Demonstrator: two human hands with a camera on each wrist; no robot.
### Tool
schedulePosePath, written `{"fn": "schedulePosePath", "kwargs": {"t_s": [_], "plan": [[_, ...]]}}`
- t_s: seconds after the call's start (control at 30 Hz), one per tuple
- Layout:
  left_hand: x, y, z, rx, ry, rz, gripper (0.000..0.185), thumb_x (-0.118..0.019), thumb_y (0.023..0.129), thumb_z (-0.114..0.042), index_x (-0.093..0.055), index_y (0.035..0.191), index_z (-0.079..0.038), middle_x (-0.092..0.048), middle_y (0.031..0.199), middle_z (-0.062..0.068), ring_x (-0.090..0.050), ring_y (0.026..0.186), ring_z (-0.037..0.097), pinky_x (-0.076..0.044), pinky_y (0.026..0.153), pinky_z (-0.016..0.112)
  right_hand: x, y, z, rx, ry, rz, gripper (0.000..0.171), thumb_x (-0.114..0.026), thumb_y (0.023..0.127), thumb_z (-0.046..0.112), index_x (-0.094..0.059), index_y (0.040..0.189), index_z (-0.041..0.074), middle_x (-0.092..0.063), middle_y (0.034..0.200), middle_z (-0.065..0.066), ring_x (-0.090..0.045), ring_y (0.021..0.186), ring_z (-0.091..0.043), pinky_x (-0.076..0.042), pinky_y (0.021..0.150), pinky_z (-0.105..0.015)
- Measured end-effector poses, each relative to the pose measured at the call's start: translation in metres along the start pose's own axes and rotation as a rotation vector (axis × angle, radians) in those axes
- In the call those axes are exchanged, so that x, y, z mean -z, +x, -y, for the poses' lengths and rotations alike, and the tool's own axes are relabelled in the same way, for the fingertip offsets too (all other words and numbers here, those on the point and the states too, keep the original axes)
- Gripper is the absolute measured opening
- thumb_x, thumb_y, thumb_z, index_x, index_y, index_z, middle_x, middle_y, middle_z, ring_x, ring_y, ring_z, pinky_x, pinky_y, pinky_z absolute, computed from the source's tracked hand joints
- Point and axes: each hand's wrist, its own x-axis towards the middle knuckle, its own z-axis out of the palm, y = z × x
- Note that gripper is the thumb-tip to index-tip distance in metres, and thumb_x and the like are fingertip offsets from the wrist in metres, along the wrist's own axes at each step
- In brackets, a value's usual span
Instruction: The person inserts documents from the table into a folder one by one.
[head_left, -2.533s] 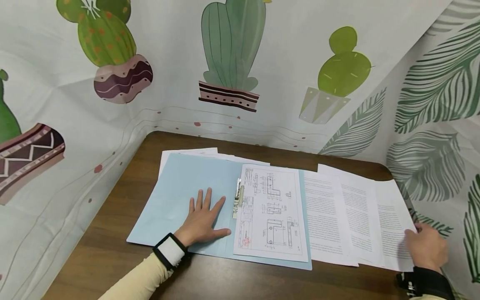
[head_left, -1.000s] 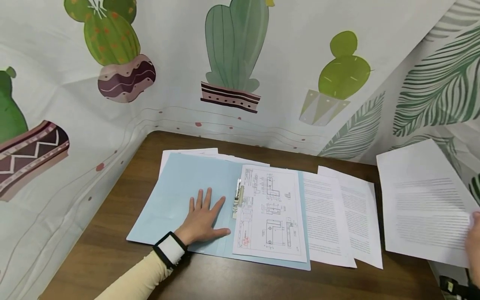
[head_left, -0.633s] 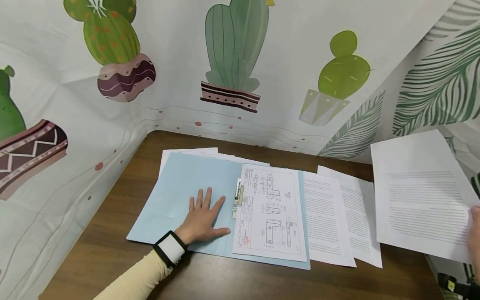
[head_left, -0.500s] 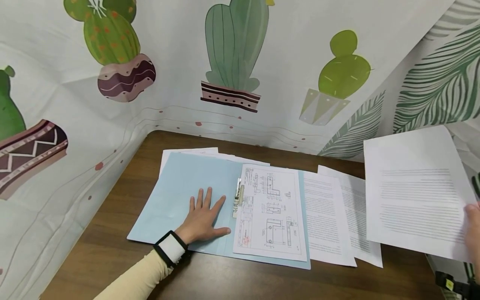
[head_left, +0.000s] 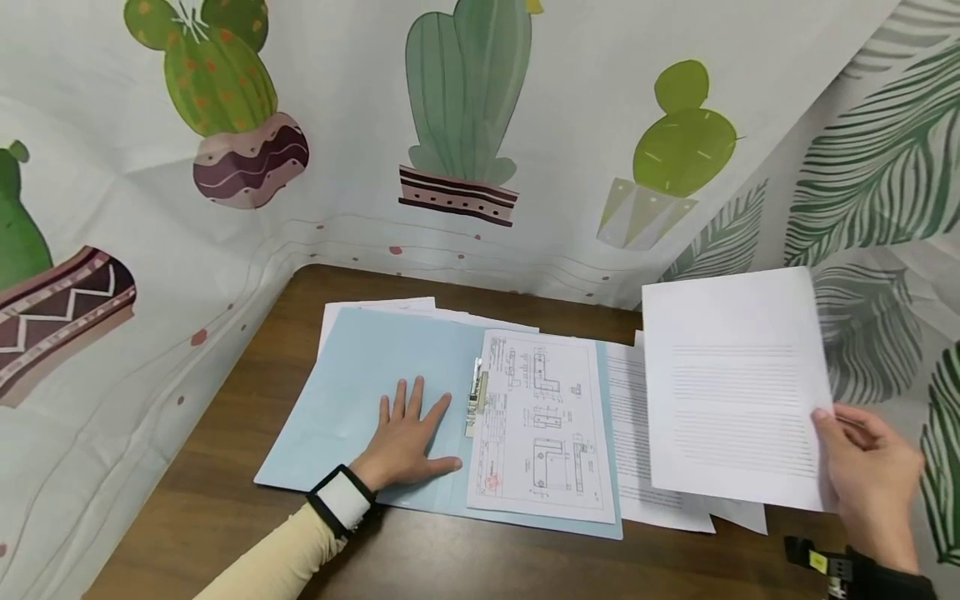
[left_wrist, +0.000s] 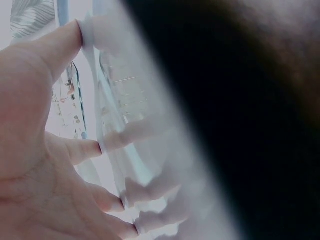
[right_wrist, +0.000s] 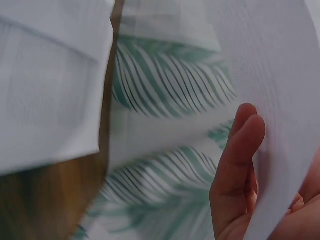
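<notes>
My left hand [head_left: 405,442] rests spread on the left cover of an open light-blue folder [head_left: 360,367]. A metal clip [head_left: 476,396] runs along the folder's spine, and a technical drawing [head_left: 555,425] lies on its right side. My right hand [head_left: 873,467] pinches the right edge of a printed sheet [head_left: 735,383], held raised and tilted over other printed pages [head_left: 633,433]. In the right wrist view, the sheet [right_wrist: 280,100] bends between the thumb and fingers [right_wrist: 245,140]. The left wrist view shows the spread left hand [left_wrist: 45,140] close up, partly blocked by a dark blur.
Brown wooden table [head_left: 465,558] under everything. More white sheets [head_left: 378,302] stick out behind the folder's left cover. A white cloth with cactus and leaf prints [head_left: 577,100] hangs behind the table and to its right.
My right hand took the rightmost printed sheet off the table, lifted it out to the right, then brought it back left over the remaining pages. My left hand has stayed put.
</notes>
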Motion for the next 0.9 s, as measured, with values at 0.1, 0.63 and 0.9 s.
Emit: {"fn": "schedulePosePath", "kwargs": {"t_s": [0.1,0.63,0.9], "plan": [[0.002,0.000,-0.001,0.006,0.003,0.004,0.101,-0.076,0.081,-0.065,-0.041,0.158,-0.011,-0.012,0.165,0.034,-0.004,0.151,0.058,-0.009,0.113,0.076,-0.013,-0.007,-0.005,0.005,0.030,0.055,0.012,-0.071,0.098,0.020,-0.074,0.108,0.024,-0.062,0.070,0.028,-0.060,0.056,0.000,-0.046,0.047,-0.020],[0.005,0.003,-0.002,-0.007,0.018,-0.005,0.100,-0.076,0.081,-0.065,-0.041,0.158,-0.010,-0.013,0.165,0.034,-0.005,0.150,0.058,-0.010,0.113,0.077,-0.082,-0.053,-0.021,0.024,-0.004,0.247,0.034,-0.071,0.098,0.028,-0.069,0.124,0.007,-0.072,0.089,0.014,-0.065,0.071,-0.004,-0.050,0.059,-0.021],[-0.002,0.000,-0.004,-0.010,-0.004,-0.010,0.099,-0.076,0.082,-0.065,-0.042,0.157,-0.010,-0.013,0.165,0.035,-0.004,0.150,0.059,-0.010,0.112,0.077,-0.107,-0.073,-0.018,0.113,-0.074,0.333,0.034,-0.067,0.102,0.029,-0.068,0.126,0.005,-0.074,0.115,-0.018,-0.067,0.075,-0.007,-0.049,0.061,-0.021]]}}
